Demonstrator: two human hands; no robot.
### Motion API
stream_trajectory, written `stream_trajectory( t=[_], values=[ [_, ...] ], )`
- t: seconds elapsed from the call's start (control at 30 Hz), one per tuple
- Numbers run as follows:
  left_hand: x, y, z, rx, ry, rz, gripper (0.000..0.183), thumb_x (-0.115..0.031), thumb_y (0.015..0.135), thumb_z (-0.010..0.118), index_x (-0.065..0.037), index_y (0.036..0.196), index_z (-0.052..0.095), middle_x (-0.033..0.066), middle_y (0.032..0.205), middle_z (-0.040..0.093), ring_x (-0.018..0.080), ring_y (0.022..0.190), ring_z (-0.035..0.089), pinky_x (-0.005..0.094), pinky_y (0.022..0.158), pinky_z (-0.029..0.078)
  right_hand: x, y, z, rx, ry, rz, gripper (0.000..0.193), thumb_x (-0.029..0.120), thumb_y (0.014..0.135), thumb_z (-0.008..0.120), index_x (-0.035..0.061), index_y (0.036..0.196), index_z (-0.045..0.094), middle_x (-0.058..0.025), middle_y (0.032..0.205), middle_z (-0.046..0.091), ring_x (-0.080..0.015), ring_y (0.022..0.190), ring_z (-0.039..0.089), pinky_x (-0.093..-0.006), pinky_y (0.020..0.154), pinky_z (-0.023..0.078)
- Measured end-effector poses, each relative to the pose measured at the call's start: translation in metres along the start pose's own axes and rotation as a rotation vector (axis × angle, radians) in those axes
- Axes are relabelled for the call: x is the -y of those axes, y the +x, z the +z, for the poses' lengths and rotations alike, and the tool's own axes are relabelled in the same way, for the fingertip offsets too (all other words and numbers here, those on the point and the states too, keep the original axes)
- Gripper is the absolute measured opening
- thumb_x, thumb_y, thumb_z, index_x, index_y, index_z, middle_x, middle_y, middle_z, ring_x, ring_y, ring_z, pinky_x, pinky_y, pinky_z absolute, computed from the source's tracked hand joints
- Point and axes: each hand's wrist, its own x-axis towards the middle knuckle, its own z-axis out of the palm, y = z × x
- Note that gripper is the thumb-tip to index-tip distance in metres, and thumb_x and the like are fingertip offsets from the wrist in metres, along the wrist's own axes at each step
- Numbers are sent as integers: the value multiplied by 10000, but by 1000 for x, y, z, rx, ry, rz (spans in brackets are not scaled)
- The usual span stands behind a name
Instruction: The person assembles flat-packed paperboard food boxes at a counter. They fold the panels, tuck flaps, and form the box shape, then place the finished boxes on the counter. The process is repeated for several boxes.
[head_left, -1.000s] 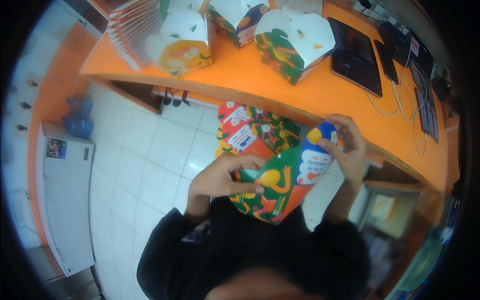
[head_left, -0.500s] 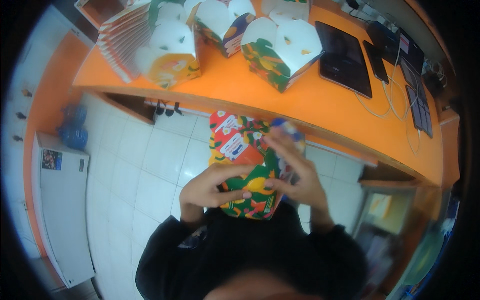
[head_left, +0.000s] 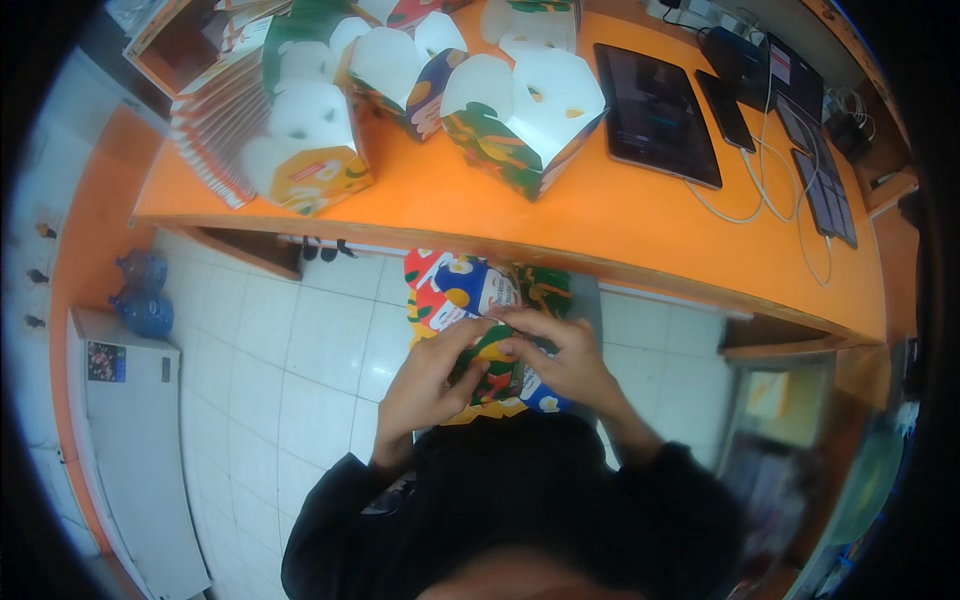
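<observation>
A green food carton (head_left: pixel 492 346) with yellow and red print is held low over my lap, between both hands. My left hand (head_left: pixel 425 385) grips its left side, thumb and fingers pinched on the card. From the right, my right hand (head_left: pixel 565 358) pinches its upper right edge, with thumb and forefinger near the left fingertips. Much of the carton is hidden behind the fingers. Under and beyond it, several flat carton blanks (head_left: pixel 452 292) in red, blue, green and yellow print lie on my lap.
On the orange table (head_left: pixel 430 215) ahead stand several opened cartons (head_left: pixel 530 110) with white insides. Beside them is a fanned stack of folded cartons (head_left: pixel 205 130). A tablet (head_left: pixel 658 115), phones (head_left: pixel 825 195) and cables lie at the right. A white fridge (head_left: pixel 140 450) stands left.
My hands have drawn closer together. The green carton has turned and now shows less of its printed face. My right fingers have come down onto its edge. The whole view has shifted slightly.
</observation>
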Motion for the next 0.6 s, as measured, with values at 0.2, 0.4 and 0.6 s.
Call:
stream_trajectory(
  t=[0.2, 0.4, 0.6],
  values=[
    [7, 6, 23, -352, -37, -50, 490, -6, 782, 734, 5, 1134, 393, 143, 843, 620, 213, 771, 662, 286, 633, 538, -15, 11, 3, -84, -6, -16, 160, 60, 822, 695, 19, 977, 695, -132, 862, 707, -240, 771, 705, -289, 688, 524],
    [4, 16, 15, -283, -1, -237, 357, -153, 816, 756, 6, 1062, 551, 80, 683, 631, 115, 612, 629, 219, 540, 482, -15, 16, -8, -139, 5, -90, 117, 32, 816, 696, 14, 931, 696, -109, 830, 709, -177, 740, 706, -257, 651, 520],
    [1, 16, 16, -380, 21, -98, 166, -176, 824, 742, -16, 845, 702, 38, 531, 606, 50, 444, 556, 198, 406, 381, -15, 22, -20, -18, 123, 20, 163, 46, 803, 713, 17, 963, 701, -89, 849, 718, -168, 729, 694, -259, 677, 527]
  ],
)
